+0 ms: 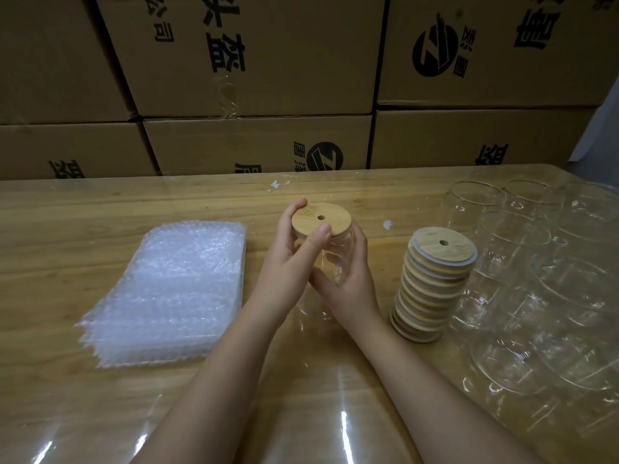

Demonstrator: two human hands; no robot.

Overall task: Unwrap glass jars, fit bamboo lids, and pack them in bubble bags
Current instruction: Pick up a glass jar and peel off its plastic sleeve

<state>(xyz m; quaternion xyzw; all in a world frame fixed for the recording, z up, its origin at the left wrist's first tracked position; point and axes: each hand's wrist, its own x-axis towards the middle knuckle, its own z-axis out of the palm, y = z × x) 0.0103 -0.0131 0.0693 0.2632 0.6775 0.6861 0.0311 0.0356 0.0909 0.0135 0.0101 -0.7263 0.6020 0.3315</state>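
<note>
— Why does the person keep both hands on the one glass jar [330, 262]?
— The right hand [348, 279] wraps round the body from below to steady it. The left hand [288, 252] clasps the bamboo lid [318, 218], fingers over the far rim and thumb on top, likely seating it squarely on the mouth
— And the rest of the table [83, 222]?
— Laid out for reach, it seems. The stack of lids [432, 286] stands just beside the right wrist, the bare jars [536, 262] crowd further right, and the pile of bubble bags [170, 296] lies to the left, ready for the lidded jar
— So bagging comes next?
— Probably, once the lid sits flush; whether it already does cannot be told from here
</note>
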